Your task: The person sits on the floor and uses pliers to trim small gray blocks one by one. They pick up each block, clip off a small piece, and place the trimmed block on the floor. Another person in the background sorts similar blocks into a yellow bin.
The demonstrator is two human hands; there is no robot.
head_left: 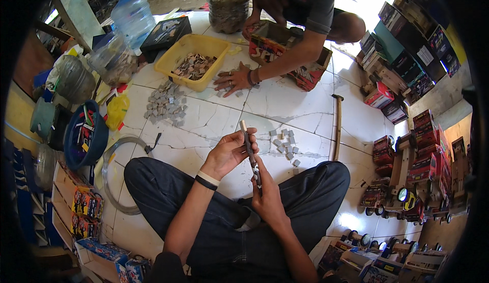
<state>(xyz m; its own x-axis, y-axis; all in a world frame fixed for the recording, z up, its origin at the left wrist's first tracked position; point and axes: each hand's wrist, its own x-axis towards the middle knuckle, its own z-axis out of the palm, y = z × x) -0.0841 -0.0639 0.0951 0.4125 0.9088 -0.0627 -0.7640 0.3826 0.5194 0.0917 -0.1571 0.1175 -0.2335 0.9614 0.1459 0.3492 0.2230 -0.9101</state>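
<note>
A slim dark rod with a pale tip point(248, 145) stands up in front of my lap, slightly tilted. My left hand point(224, 153) pinches its upper part, and my right hand point(267, 196) closes around its lower end. I cannot make out what kind of tool it is. Small grey square pieces point(283, 143) lie scattered on the tiles just beyond my right knee. A bigger heap of similar grey pieces point(166, 104) is further off to the left. Behind that heap, a yellow tub point(204, 83) holds many small brownish pieces.
Opposite me a person rests one hand point(232, 82) on grey pieces beside a printed cardboard box point(262, 44). A long-handled hammer point(337, 125) lies right. Toy trucks point(407, 181) stand along the right. At left are a coiled hose point(109, 181), a blue basin point(97, 145) and a water bottle point(131, 16).
</note>
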